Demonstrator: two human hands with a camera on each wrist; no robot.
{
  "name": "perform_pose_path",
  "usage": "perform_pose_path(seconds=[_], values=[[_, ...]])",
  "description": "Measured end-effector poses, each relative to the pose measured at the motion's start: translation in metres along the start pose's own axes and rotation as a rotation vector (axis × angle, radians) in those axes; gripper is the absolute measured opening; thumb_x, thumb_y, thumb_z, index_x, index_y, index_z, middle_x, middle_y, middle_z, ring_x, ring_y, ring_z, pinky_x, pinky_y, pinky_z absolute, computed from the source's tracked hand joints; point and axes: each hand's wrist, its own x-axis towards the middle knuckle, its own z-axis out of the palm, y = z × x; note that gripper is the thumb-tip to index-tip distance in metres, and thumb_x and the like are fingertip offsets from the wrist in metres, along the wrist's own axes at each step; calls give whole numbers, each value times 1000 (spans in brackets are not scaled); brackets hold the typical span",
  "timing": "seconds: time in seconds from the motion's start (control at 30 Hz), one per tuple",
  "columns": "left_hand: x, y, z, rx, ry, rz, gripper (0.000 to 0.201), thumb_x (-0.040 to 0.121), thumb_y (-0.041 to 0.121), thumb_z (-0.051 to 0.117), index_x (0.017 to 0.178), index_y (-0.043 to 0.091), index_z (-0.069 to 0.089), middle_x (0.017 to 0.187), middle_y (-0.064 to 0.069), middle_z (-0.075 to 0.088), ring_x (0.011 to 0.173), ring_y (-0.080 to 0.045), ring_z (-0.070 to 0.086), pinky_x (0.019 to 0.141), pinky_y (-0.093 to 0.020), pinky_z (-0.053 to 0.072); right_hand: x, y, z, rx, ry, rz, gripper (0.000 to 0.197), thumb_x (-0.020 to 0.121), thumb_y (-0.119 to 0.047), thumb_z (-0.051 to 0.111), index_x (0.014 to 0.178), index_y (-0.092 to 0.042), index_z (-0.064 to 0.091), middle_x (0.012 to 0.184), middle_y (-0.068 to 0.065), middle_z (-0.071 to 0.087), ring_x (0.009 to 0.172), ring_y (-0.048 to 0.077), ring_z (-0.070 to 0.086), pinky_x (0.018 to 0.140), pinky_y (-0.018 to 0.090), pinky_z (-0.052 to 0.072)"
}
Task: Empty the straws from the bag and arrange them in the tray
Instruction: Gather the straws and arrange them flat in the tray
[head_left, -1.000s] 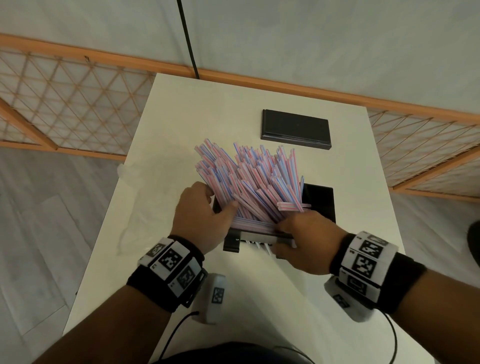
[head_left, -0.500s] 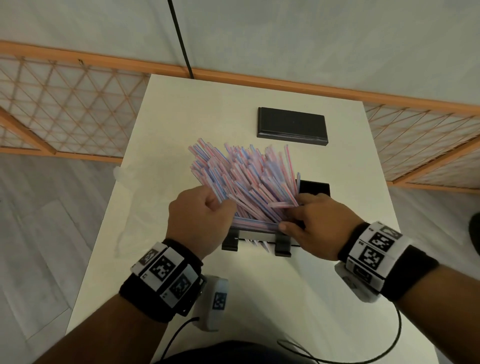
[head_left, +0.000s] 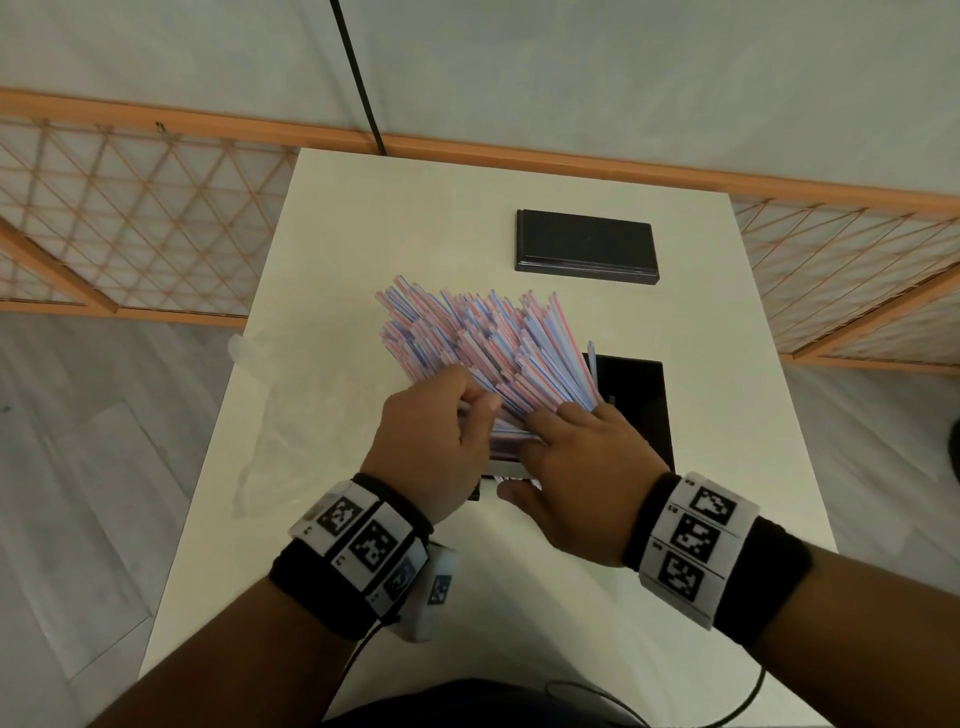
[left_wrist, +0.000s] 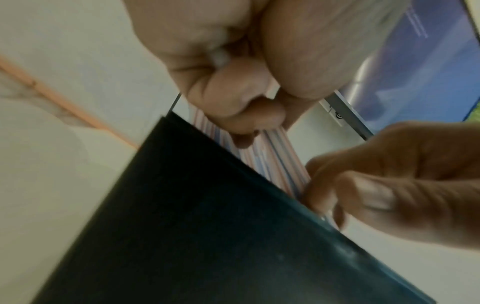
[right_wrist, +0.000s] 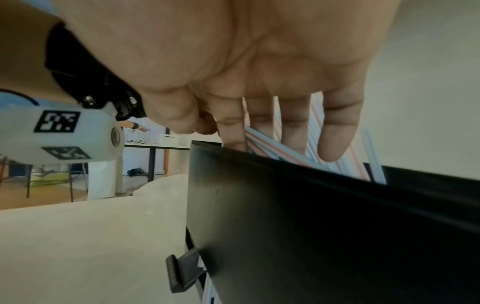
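Observation:
A thick bundle of pink-and-blue striped straws (head_left: 498, 353) stands slanted in a black tray (head_left: 639, 400) at mid table, fanning up and to the far left. My left hand (head_left: 475, 408) grips the bundle's lower left side with curled fingers (left_wrist: 233, 115) round some straws (left_wrist: 272, 162). My right hand (head_left: 561, 431) lies flat on the bundle's lower right, its straight fingers (right_wrist: 335, 131) pressing the straws (right_wrist: 345, 164) down behind the tray wall (right_wrist: 311, 226). The straws' lower ends are hidden by both hands.
A flat black lid (head_left: 587, 254) lies at the far side of the white table (head_left: 363, 218). A clear plastic bag (head_left: 270, 415) lies crumpled near the table's left edge. A wooden lattice fence (head_left: 130, 218) runs behind. A cable (head_left: 358, 78) hangs at the back.
My right hand left the tray's near edge and moved up onto the straws with its fingers straightened. The left hand shifted slightly right along the bundle, which now stands tighter.

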Motion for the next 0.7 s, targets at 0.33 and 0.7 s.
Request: perform_pose_path(seconds=[0.33,0.7], values=[[2,-19,-11,-70,316,-152,47,84,45,75,100,13,45,92,-4,45,75,-16,43,68,-19,34,-5,48,0,495,125,235,29,83,-43,67,83,-15,62,79,-1,59,71,18,56,65,30,45],[1,-18,21,-499,47,-552,57,82,79,30,114,33,43,107,21,51,106,-10,53,104,-37,38,7,46,14,456,-48,211,33,95,-45,50,85,-15,62,75,1,63,70,21,58,68,32,47]])
